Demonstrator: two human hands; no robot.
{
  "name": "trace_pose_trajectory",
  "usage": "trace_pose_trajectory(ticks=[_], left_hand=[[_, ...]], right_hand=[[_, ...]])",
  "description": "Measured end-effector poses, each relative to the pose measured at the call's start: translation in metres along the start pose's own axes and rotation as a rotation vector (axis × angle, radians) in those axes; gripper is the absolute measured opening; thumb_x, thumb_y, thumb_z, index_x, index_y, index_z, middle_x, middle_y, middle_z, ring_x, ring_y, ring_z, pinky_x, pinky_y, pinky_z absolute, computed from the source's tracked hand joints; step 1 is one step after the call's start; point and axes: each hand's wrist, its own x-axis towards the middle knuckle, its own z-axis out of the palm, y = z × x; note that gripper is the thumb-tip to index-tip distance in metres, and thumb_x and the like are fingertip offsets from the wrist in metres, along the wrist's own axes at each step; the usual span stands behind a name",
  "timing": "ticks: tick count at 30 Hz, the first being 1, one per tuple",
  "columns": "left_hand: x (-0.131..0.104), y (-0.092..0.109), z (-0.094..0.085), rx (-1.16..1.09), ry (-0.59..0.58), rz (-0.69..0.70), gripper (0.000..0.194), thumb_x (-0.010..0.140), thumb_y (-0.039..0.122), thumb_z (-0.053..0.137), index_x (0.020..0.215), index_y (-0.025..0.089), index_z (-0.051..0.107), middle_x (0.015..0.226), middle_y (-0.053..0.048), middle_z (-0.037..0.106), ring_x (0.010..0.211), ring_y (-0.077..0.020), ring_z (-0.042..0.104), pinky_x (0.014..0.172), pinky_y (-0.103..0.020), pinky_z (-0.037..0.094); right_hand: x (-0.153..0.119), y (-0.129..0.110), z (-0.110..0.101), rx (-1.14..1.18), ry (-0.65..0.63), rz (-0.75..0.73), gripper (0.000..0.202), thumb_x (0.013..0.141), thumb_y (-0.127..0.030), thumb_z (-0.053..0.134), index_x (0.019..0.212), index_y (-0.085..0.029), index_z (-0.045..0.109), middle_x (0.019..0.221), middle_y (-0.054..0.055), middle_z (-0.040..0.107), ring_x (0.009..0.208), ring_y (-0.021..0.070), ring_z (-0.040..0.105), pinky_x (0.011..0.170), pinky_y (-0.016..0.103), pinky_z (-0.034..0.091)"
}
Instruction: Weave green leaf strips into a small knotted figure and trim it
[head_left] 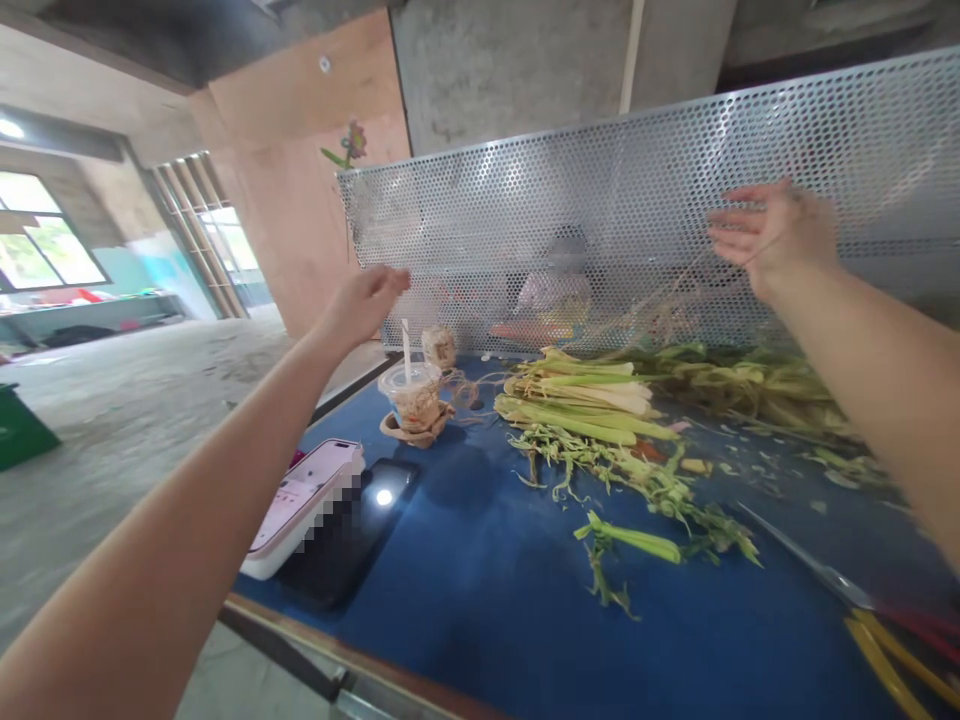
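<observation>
My left hand (369,303) is raised above the drink cup, fingers curled together; whatever it may pinch is too small to make out. Higher up on the right, my right hand (776,235) hangs in front of the perforated metal screen, fingers stretched and a little apart. A faint thin strand seems to run near it, but blur hides where it leads. Between and below the hands lies a bundle of pale green stalks or husks (574,395) on the blue tabletop (480,600). A ball of twine (439,346) stands behind the cup, loose twine (476,388) beside it.
The perforated metal screen (480,220) borders the table's back. A lidded cup with straw (412,400), a phone in a white case (311,495) and a dark phone (352,540) occupy the left. Scissors (840,585) with yellow handles lie right; shredded green scraps (645,480) lie mid-table.
</observation>
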Motion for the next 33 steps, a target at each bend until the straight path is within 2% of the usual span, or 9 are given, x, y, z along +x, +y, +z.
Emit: trace_pose_trajectory(ticks=[2, 4, 7, 9, 13, 18, 23, 28, 33], left_hand=[[-0.008, 0.008, 0.011, 0.128, -0.156, 0.134, 0.034, 0.068, 0.041, 0.063, 0.094, 0.019, 0.061, 0.104, -0.007, 0.064, 0.101, -0.0217, 0.057, 0.086, -0.033, 0.044], [-0.020, 0.016, 0.030, 0.351, -0.439, 0.335, 0.045, 0.071, 0.040, 0.060, 0.110, 0.017, 0.056, 0.109, -0.009, 0.062, 0.100, -0.0213, 0.056, 0.086, -0.033, 0.043], [-0.047, 0.015, 0.071, 0.599, -0.815, 0.489, 0.065, 0.059, 0.042, 0.070, 0.115, 0.014, 0.054, 0.120, -0.015, 0.058, 0.109, -0.0277, 0.052, 0.093, -0.038, 0.037], [-0.065, 0.006, 0.097, 0.724, -0.844, 0.409, 0.062, 0.046, 0.033, 0.078, 0.102, 0.014, 0.062, 0.116, -0.018, 0.060, 0.111, -0.0334, 0.050, 0.097, -0.045, 0.030], [-0.068, -0.014, 0.122, 0.695, -0.802, 0.265, 0.018, 0.046, 0.010, 0.069, 0.063, 0.015, 0.065, 0.080, -0.015, 0.071, 0.090, -0.0319, 0.061, 0.088, -0.044, 0.037], [0.009, -0.014, 0.102, 0.457, -0.641, 0.023, 0.010, 0.056, 0.013, 0.059, 0.047, 0.017, 0.056, 0.044, -0.004, 0.060, 0.057, -0.0225, 0.064, 0.056, -0.031, 0.046], [0.075, 0.004, 0.089, 0.072, -0.291, -0.068, 0.011, 0.071, 0.021, 0.052, 0.062, 0.015, 0.052, 0.064, -0.010, 0.066, 0.065, -0.0200, 0.067, 0.053, -0.028, 0.049], [0.091, 0.011, 0.096, -0.184, -0.044, -0.095, 0.012, 0.075, 0.024, 0.055, 0.067, 0.016, 0.049, 0.068, -0.007, 0.066, 0.076, -0.0182, 0.066, 0.061, -0.029, 0.053], [0.097, 0.014, 0.091, -0.245, 0.106, -0.129, 0.012, 0.084, 0.023, 0.046, 0.080, 0.014, 0.053, 0.082, -0.008, 0.067, 0.093, -0.0160, 0.063, 0.072, -0.025, 0.053]], right_hand=[[-0.005, -0.017, 0.001, 0.105, -0.215, 0.064, 0.058, 0.096, -0.034, 0.008, 0.119, -0.008, 0.054, 0.110, 0.025, 0.062, 0.085, 0.0191, 0.068, 0.063, 0.029, 0.049], [-0.012, -0.037, 0.004, 0.316, -0.406, 0.099, 0.059, 0.096, -0.040, 0.004, 0.125, -0.014, 0.048, 0.123, 0.021, 0.056, 0.091, 0.0183, 0.066, 0.067, 0.032, 0.049], [-0.018, -0.064, 0.010, 0.401, -0.343, -0.024, 0.061, 0.094, -0.047, 0.006, 0.119, -0.016, 0.053, 0.124, 0.018, 0.056, 0.104, 0.0153, 0.059, 0.080, 0.030, 0.044], [-0.019, -0.075, 0.010, 0.369, -0.297, -0.150, 0.054, 0.094, -0.048, 0.015, 0.116, -0.019, 0.055, 0.122, 0.014, 0.059, 0.106, 0.0145, 0.058, 0.086, 0.029, 0.041], [-0.024, -0.084, 0.000, 0.272, -0.424, -0.211, 0.043, 0.094, -0.044, 0.026, 0.116, -0.023, 0.056, 0.125, 0.010, 0.057, 0.114, 0.0175, 0.053, 0.091, 0.036, 0.039], [-0.038, -0.089, -0.015, 0.022, -0.379, -0.422, 0.042, 0.094, -0.036, 0.029, 0.106, -0.016, 0.063, 0.118, 0.008, 0.062, 0.115, 0.0165, 0.051, 0.095, 0.034, 0.035], [-0.037, -0.085, -0.023, -0.273, -0.361, -0.479, 0.036, 0.094, -0.030, 0.033, 0.110, -0.018, 0.063, 0.109, 0.007, 0.065, 0.121, 0.0221, 0.046, 0.100, 0.041, 0.031], [-0.029, -0.071, -0.018, -0.418, -0.399, -0.525, 0.034, 0.094, -0.023, 0.033, 0.110, -0.013, 0.061, 0.119, 0.013, 0.060, 0.135, 0.0236, 0.023, 0.106, 0.042, 0.022], [-0.041, -0.067, -0.008, -0.484, -0.530, -0.473, 0.037, 0.094, -0.031, 0.032, 0.113, -0.015, 0.059, 0.122, 0.012, 0.056, 0.123, 0.0276, 0.043, 0.098, 0.044, 0.034]])
